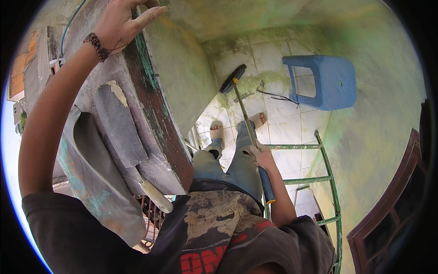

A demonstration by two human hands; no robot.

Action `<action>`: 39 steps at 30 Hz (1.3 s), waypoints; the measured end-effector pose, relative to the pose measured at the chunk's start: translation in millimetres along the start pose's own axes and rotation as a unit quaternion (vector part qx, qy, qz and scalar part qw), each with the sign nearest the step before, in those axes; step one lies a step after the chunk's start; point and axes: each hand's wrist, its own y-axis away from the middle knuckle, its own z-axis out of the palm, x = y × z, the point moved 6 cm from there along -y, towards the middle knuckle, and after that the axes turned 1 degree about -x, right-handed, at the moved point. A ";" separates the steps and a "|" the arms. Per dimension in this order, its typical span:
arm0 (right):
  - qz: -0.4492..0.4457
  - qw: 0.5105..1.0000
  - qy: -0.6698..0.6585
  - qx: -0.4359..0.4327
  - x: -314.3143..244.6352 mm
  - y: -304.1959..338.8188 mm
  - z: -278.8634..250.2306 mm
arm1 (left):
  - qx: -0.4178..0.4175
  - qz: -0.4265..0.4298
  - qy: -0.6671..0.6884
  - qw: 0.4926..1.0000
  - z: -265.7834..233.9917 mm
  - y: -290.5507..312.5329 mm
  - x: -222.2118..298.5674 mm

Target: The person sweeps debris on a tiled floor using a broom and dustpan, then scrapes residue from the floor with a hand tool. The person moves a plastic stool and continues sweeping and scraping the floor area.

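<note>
Your right hand (261, 155) clamps the broom (247, 120) by its shaft, head well beyond it. Left hand (130, 23) over ledge (109, 72); can't tell its grip. Probably light, stiff; hold shaft or blue grip (264, 180) just behind right hand.

A blue stool (335, 82) lies tipped on white tiles (284, 129) near a green ladder (306, 180).
</note>
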 end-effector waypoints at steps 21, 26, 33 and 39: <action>0.004 0.884 -0.451 -0.122 -16.5 44.8 -18.6 | -0.024 -0.039 0.017 0.999 -10.0 -14.2 9.0; -0.010 0.996 -0.074 0.059 -73.3 94.8 -47.4 | -0.004 -0.004 0.002 1.000 -0.2 -14.8 7.4; -0.078 0.996 0.043 0.018 -85.2 39.7 -69.6 | 0.004 -0.028 0.011 1.000 -7.2 -10.3 8.9; -0.125 0.930 0.342 -0.043 -136.4 -94.1 -63.3 | 0.017 -0.019 0.023 0.999 -7.0 -16.0 14.9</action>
